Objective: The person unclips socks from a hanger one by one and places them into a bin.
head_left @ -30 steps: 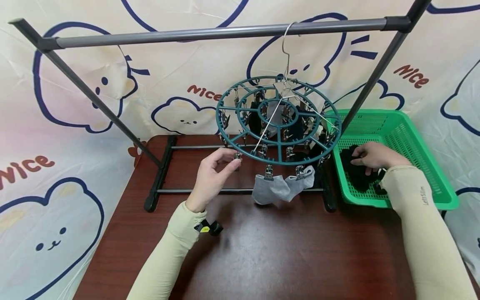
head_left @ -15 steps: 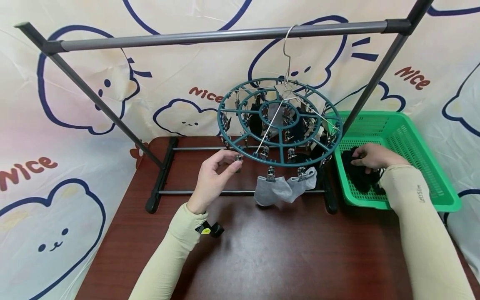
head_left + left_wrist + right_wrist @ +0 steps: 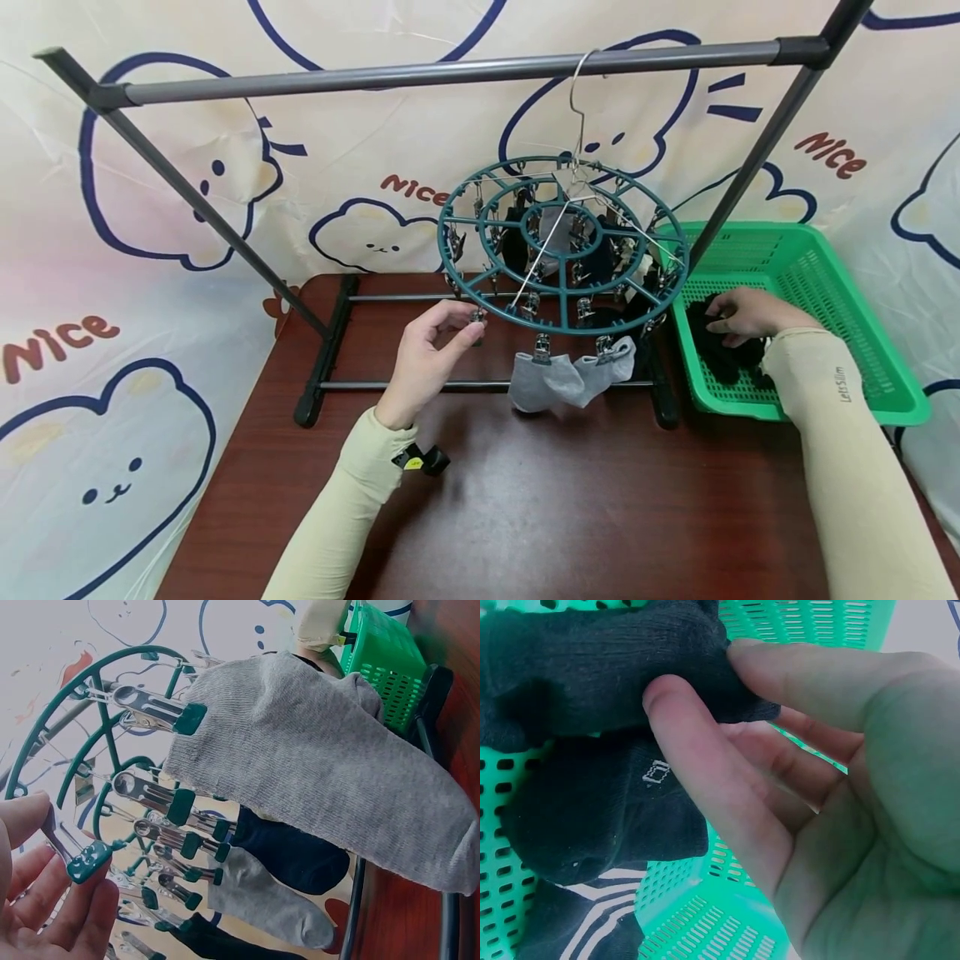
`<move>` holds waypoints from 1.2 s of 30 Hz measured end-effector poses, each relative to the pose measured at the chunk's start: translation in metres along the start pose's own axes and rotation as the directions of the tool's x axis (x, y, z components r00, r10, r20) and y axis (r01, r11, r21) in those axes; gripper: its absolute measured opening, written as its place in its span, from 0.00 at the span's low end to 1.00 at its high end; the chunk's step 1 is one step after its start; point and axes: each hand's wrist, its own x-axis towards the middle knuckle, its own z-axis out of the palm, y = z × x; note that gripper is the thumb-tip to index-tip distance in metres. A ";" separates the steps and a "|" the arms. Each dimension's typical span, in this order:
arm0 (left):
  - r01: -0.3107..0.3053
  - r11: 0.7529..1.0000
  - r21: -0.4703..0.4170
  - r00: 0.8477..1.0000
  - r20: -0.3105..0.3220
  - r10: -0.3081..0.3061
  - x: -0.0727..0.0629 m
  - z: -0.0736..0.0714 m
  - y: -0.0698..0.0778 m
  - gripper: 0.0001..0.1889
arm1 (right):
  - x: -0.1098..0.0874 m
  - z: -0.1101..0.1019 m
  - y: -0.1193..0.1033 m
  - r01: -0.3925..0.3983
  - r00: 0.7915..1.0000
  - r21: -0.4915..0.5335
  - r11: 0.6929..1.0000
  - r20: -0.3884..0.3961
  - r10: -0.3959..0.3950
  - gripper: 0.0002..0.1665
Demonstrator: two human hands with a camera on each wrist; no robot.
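Note:
My left hand (image 3: 423,354) pinches a metal clip (image 3: 79,851) with green tips between thumb and fingers, at the near left rim of the round green clip hanger (image 3: 562,325). Nothing is held in that clip's tips. To its right, two clips carry a grey sock (image 3: 543,379), which looms large in the left wrist view. Over in the green basket (image 3: 840,308), my right hand (image 3: 765,312) holds a black sock (image 3: 592,671), thumb and forefinger at its edge. Beneath lie another black sock (image 3: 592,810) and a dark one with white stripes (image 3: 592,919).
The hanger hooks onto the top bar (image 3: 450,75) of a dark metal rack standing on the brown table (image 3: 585,500). More socks hang from inner clips, among them a navy sock (image 3: 292,851) and a smaller grey sock (image 3: 262,896). A patterned cloth (image 3: 150,317) covers the wall behind.
The head view has shifted slightly. Both hands keep their places, the left at the clip and the right on the black sock in the basket.

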 end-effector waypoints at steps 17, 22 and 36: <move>-0.011 1.000 0.000 1.000 0.002 0.011 -0.001 0.002 -0.001 0.10 | -0.003 0.004 0.006 -0.007 0.999 0.032 0.999 0.035 0.006 0.29; -0.004 1.000 0.009 1.000 0.003 0.004 -0.001 0.003 -0.001 0.10 | -0.002 0.005 0.008 -0.019 0.999 0.015 1.000 0.046 0.018 0.33; -0.003 1.000 0.004 1.000 0.003 0.003 -0.001 0.002 0.000 0.10 | -0.026 -0.005 -0.021 -0.011 0.980 -0.157 0.987 -0.197 -0.021 0.27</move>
